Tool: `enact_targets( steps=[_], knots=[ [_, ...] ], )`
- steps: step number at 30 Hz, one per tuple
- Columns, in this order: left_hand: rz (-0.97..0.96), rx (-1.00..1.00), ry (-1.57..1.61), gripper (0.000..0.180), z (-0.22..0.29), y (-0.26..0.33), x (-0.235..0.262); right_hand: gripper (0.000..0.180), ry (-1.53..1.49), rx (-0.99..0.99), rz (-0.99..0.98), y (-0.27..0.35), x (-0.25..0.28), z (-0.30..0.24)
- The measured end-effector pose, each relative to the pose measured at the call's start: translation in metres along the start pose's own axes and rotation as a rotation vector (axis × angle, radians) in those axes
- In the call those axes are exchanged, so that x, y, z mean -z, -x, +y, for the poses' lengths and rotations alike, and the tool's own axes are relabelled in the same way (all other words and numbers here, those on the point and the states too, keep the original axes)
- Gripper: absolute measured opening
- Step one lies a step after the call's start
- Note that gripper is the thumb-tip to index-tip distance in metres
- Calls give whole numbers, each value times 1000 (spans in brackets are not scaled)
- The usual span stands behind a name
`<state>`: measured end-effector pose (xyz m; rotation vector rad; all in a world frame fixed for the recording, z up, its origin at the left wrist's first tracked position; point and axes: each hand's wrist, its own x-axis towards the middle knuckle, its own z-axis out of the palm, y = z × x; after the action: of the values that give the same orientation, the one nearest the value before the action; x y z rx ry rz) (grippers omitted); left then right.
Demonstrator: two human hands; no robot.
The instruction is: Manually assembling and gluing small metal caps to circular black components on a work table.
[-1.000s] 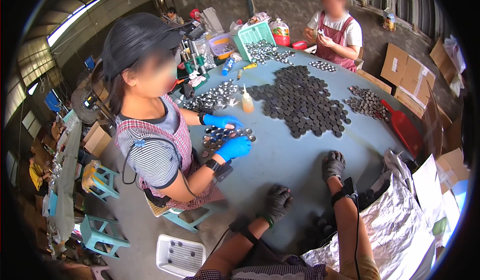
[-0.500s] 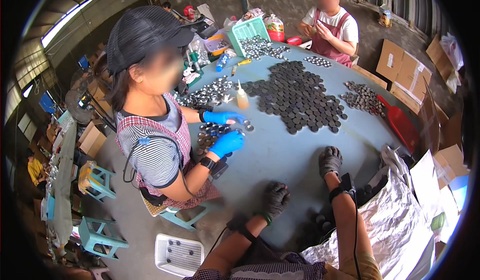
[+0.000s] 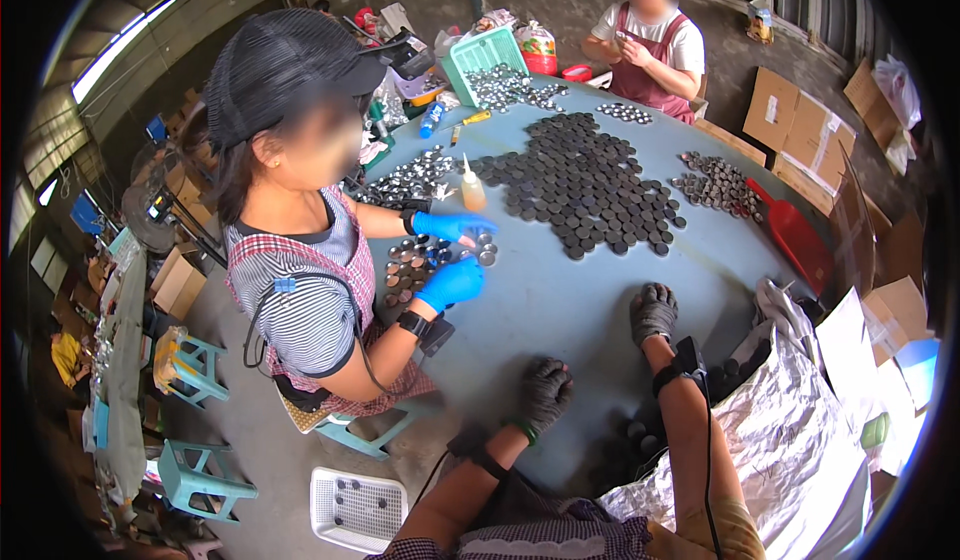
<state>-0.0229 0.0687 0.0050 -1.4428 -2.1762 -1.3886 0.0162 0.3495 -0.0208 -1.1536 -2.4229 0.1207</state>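
Observation:
My left hand [image 3: 545,397], in a dark grey glove, rests on the blue-grey table [image 3: 480,345] near its front edge. Its fingers are curled into a fist, and nothing shows in it. Farther right, my right hand [image 3: 654,312] wears the same kind of glove. Its bent fingers are drawn together on the tabletop, with nothing visible in them. Beyond both hands spreads a broad patch of round black discs [image 3: 585,185], apart from either hand. More dark round pieces [image 3: 640,435] lie in shadow between my forearms, beside a crumpled silvery-white sack [image 3: 770,440].
On the left a co-worker's blue-gloved hands [image 3: 452,282] handle small round metal pieces. A glue bottle [image 3: 472,188], a green basket [image 3: 487,55] and a red dustpan [image 3: 800,240] stand around the table. Another person [image 3: 650,50] sits across. A white basket [image 3: 358,510] is on the floor.
The whole view has shifted slightly, so things sit a little farther left and higher. My hands keep their curled pose on the table. The left co-worker's gloved hands have moved slightly among the metal pieces.

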Motion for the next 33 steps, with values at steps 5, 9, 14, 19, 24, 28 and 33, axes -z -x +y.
enact_targets(
  steps=[5,9,14,19,24,28,33],
  knots=[
    [-10,20,29,10,1,7,-5,38,-30,-7,-26,4,6,3],
    [84,-143,-122,9,6,-2,5,34,-37,13,-14,5,12,0],
    [30,-110,-113,13,-13,-3,0,30,-88,71,49,-3,10,-6],
    [-80,31,76,17,-3,-3,2,36,-46,28,20,-7,-4,1],
    [-303,52,286,27,24,8,-1,37,-57,23,13,-4,-8,2],
    [-376,-130,304,29,72,-1,-19,37,-53,7,11,-4,-6,0],
    [-475,-253,255,26,90,-6,-52,37,-30,-35,8,-6,-8,7]
  ],
)
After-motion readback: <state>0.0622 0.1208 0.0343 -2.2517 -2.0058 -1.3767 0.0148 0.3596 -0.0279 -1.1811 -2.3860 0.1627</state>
